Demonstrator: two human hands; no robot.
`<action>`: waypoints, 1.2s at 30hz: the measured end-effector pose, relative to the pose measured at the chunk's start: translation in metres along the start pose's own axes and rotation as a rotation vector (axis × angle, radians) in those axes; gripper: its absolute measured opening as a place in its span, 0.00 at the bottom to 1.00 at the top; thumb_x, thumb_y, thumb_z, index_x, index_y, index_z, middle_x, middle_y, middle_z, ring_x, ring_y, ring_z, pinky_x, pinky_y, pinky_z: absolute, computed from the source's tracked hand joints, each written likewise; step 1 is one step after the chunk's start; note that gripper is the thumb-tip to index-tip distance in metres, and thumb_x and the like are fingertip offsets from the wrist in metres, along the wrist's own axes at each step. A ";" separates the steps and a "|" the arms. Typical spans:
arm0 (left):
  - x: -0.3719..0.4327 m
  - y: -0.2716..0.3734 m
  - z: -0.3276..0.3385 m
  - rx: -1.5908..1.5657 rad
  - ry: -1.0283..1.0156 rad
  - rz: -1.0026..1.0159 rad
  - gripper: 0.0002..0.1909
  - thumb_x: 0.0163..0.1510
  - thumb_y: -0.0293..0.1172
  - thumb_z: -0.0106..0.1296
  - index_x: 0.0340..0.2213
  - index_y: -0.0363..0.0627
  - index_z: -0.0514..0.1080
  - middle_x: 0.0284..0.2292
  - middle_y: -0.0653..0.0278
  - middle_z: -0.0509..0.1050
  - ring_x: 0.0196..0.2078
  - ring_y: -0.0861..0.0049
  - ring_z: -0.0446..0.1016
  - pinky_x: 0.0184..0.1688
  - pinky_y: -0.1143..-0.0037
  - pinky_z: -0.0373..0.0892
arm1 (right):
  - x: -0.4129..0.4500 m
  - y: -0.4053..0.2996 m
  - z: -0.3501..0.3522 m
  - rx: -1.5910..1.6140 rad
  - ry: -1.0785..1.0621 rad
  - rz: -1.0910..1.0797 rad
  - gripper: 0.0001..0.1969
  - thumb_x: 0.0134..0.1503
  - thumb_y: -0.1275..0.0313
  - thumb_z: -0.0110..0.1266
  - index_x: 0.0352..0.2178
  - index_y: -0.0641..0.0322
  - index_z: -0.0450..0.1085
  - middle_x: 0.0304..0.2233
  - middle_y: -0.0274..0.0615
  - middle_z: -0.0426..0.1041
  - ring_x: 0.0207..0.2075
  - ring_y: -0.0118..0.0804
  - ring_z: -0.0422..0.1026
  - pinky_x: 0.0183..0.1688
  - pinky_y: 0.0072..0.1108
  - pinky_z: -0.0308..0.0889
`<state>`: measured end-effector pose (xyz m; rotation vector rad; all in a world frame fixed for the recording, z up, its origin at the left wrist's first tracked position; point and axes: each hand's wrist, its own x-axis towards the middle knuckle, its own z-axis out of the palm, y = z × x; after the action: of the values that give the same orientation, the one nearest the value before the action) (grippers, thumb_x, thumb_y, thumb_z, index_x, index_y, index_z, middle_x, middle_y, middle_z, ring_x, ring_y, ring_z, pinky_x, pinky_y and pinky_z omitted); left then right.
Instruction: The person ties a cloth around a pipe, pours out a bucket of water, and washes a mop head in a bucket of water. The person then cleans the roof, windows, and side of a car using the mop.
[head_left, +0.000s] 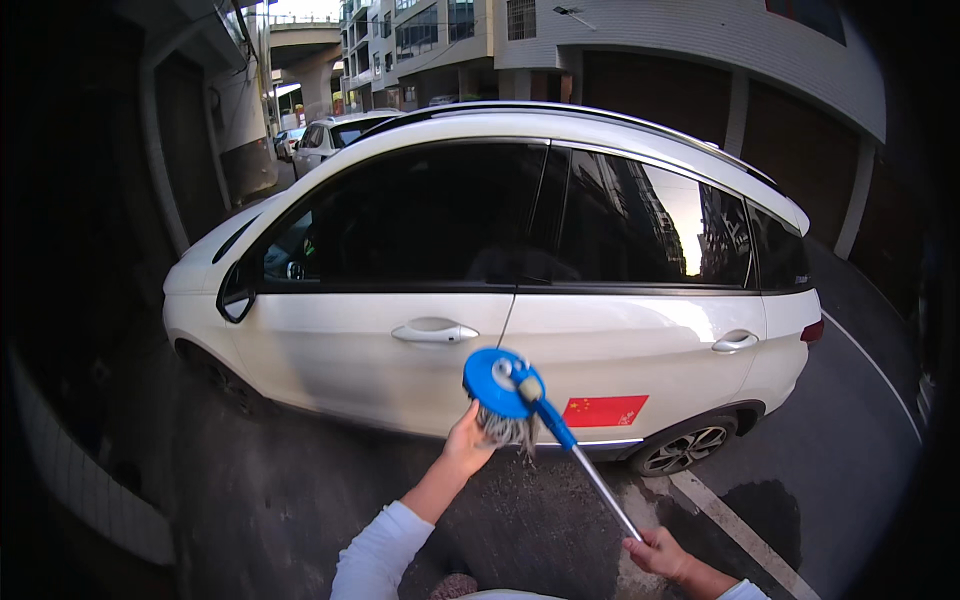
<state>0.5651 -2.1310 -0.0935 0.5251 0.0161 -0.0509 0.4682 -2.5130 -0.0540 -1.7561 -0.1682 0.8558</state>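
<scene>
A spin mop with a round blue plastic head (486, 384) is held up before the side of a white car (360, 360). Grey mop strands (511, 430) hang from beneath the disc. My left hand (466, 444) grips the head at its lower left edge; the strands partly hide its fingers. My right hand (657, 553) is closed around the lower part of the metal pole (606, 487). The pole slants up to a blue joint (553, 421) on the disc. Just right of the head, a red flag sticker (606, 411) is on the rear door.
The car's side mirror (238, 306) juts out at the left. Its rear wheel (690, 448) stands beside a painted white line (739, 529) and a dark wet patch (763, 517). Another car (319, 142) is parked beyond. Buildings (660, 41) line the far side.
</scene>
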 end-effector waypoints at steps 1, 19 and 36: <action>0.024 0.019 0.013 0.032 0.016 0.045 0.22 0.55 0.43 0.37 0.49 0.47 0.55 0.48 0.61 0.62 0.51 0.67 0.60 0.52 0.62 0.56 | 0.013 -0.020 0.003 -0.046 0.060 -0.082 0.13 0.54 0.63 0.47 0.21 0.59 0.59 0.11 0.28 0.58 0.11 0.20 0.56 0.13 0.14 0.50; 0.335 0.233 0.283 1.358 -0.432 1.260 0.41 0.41 0.22 0.49 0.55 0.43 0.41 0.54 0.45 0.45 0.57 0.56 0.48 0.55 0.71 0.52 | 0.283 -0.583 -0.132 -0.227 0.454 -0.844 0.09 0.49 0.74 0.50 0.18 0.69 0.66 0.08 0.32 0.57 0.07 0.20 0.53 0.09 0.13 0.47; 0.444 0.336 0.334 1.516 -0.481 1.713 0.30 0.46 0.25 0.48 0.50 0.39 0.51 0.48 0.48 0.58 0.52 0.57 0.56 0.53 0.67 0.54 | 0.296 -0.712 -0.080 -1.389 1.083 -0.602 0.11 0.46 0.75 0.52 0.33 0.71 0.70 0.22 0.46 0.71 0.23 0.34 0.68 0.28 0.22 0.63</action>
<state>1.0269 -2.0280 0.3506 1.8556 -1.0110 1.6070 0.9447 -2.1604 0.4453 -2.8890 -0.6005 -0.9888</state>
